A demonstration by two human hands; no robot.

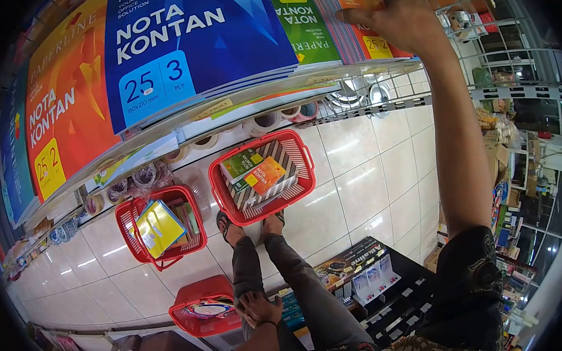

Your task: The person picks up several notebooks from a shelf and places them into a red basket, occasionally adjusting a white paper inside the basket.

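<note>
My right hand (395,15) reaches up to the shelf at the upper right. Its thumb and fingers are spread over the orange nota kontan receipt books (376,44), with the thumb near the stack's left edge. To the left of them lie green nota kontan books (307,29). A large pile of blue nota kontan books (201,32) and another orange pile (67,92) fill the rest of the shelf. Low down, my left hand (260,307) rests on my thigh with its fingers apart, holding nothing.
By my feet, a red basket (310,186) contains green and orange receipt books. Two more red baskets stand nearby, one with a yellow pack (159,228), the other with mixed goods (205,309). Tape rolls (266,120) sit under the shelf. Wire racking (512,58) is on the right.
</note>
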